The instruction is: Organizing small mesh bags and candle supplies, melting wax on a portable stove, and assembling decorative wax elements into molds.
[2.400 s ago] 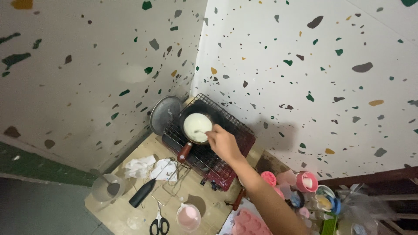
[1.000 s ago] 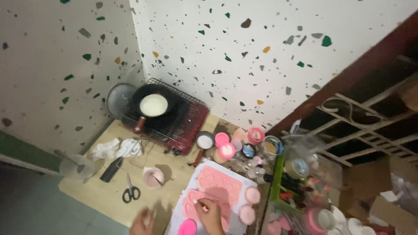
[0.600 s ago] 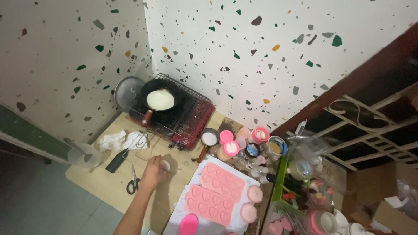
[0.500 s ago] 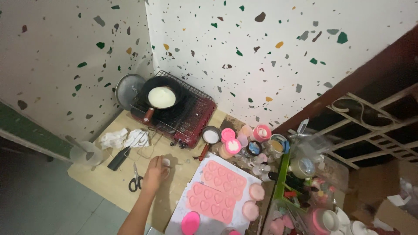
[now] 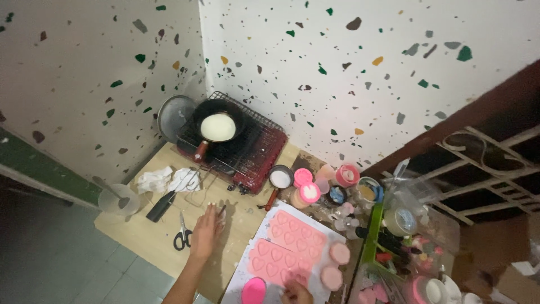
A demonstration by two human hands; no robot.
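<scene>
Pink silicone moulds (image 5: pixel 284 247) with heart-shaped cavities lie on a white sheet at the near right of the wooden bench (image 5: pixel 152 239). The right hand (image 5: pixel 297 293) sits at the bottom edge of the view, its fingers touching the near edge of the lower mould; whether its grip is clenched on anything cannot be told, since most of the hand is cut off.

The left hand (image 5: pixel 207 229) reaches forward over the bench, well to the left of the moulds. Its fingers are extended and cover a small pale cup (image 5: pixel 221 217), of which only a sliver shows at the fingertips; whether the grip is clenched on the cup or merely resting over it cannot be told.

Positions relative to the left grip:
- Just left: black-handled scissors (image 5: pixel 182 233), lying flat.
- Further left and beyond: a black-handled tool (image 5: pixel 161 206) and crumpled white cloth (image 5: pixel 169 180).
- Far left, at the bench edge: a clear glass bowl (image 5: pixel 119 200).
- Beyond: a red tabletop stove (image 5: pixel 247 152) with a wire grate, carrying a dark pan (image 5: pixel 216 121) that holds a round pale batter disc.
- Right and beyond: a small saucepan (image 5: pixel 279 179) with white contents, then a cluster of pink containers (image 5: pixel 323 183).

Two round pink lids (image 5: pixel 335 264) rest beside the moulds, just right of the right grip.
</scene>
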